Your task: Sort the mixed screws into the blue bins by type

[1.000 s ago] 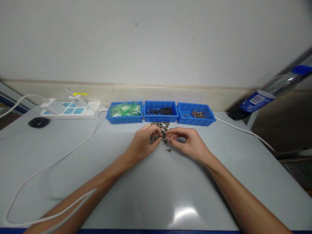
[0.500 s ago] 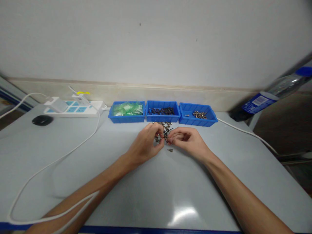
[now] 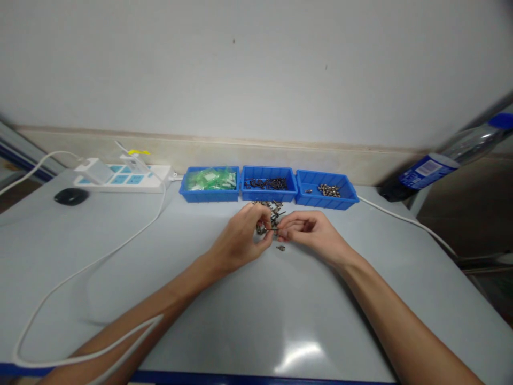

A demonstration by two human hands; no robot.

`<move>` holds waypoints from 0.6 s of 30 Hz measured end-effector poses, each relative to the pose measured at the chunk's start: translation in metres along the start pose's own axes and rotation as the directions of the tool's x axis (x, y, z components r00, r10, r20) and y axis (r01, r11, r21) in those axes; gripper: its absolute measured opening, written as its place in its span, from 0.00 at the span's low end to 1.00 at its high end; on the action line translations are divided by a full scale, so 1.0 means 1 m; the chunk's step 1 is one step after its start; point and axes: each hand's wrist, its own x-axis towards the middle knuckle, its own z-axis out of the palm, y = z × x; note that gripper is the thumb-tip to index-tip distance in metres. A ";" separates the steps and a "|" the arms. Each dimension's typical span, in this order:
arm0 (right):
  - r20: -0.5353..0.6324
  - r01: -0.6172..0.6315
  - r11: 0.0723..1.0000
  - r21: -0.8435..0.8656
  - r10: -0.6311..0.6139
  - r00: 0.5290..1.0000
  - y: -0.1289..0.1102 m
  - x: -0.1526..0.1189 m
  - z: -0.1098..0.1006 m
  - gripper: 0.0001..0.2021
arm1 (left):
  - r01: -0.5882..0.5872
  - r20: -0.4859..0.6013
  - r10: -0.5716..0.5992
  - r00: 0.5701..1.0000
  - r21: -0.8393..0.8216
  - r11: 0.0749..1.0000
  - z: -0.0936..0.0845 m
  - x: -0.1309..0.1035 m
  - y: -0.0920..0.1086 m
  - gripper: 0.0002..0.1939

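Observation:
My left hand (image 3: 242, 235) and my right hand (image 3: 312, 232) meet fingertip to fingertip above the middle of the table. Between them runs a thin dark screw (image 3: 273, 230), pinched at its left end by my left thumb and fingers and at its right end by my right fingertips. Whether another small part sits on it is too small to tell. Behind my fingers lies a pile of small metal fasteners (image 3: 276, 206), silvery and dark, partly hidden by my left hand. One loose metal fastener (image 3: 281, 248) rests on the table just below my fingertips.
Along the wall stand three blue bins: one with green plastic packets (image 3: 211, 179), one with dark screws (image 3: 276, 183), one with silvery fasteners (image 3: 329, 190). A white power strip (image 3: 156, 182) and a black mouse-like object (image 3: 71, 197) lie left. A bottle (image 3: 427, 170) leans right. A white cable (image 3: 100, 260) crosses my left forearm.
My fingertips have moved slightly apart, and more of the dark screw's shaft shows between them. The view has shifted a little; the bins and loose fastener stay in place.

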 end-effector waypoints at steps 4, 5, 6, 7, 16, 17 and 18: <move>-0.095 0.028 0.995 0.096 -0.019 0.995 -0.005 0.004 -0.004 0.08 | -0.057 0.010 0.056 0.998 0.056 0.997 -0.005 0.003 0.001 0.06; -0.135 0.042 0.993 0.110 -0.027 0.990 -0.007 0.007 -0.004 0.09 | -0.086 0.049 0.082 0.995 0.071 0.994 -0.005 0.003 0.001 0.04; -0.178 0.057 0.991 0.121 -0.035 0.983 -0.009 0.010 -0.004 0.10 | -0.119 0.105 0.111 0.988 0.075 0.990 -0.004 0.002 0.001 0.03; -0.226 0.082 0.988 0.131 -0.050 0.973 -0.012 0.014 -0.004 0.11 | -0.155 0.172 0.140 0.975 0.074 0.985 -0.003 0.002 0.001 0.03; -0.407 0.301 0.935 0.190 -0.204 0.890 -0.009 0.027 -0.007 0.23 | -0.277 0.445 0.170 0.879 0.186 0.943 0.016 -0.005 -0.001 0.09; -0.397 0.299 0.936 0.183 -0.207 0.894 -0.007 0.024 -0.008 0.22 | -0.278 0.441 0.168 0.882 0.198 0.940 0.016 -0.004 -0.002 0.10; -0.384 0.290 0.941 0.173 -0.207 0.900 -0.005 0.021 -0.010 0.20 | -0.274 0.435 0.165 0.885 0.201 0.941 0.014 -0.003 -0.003 0.10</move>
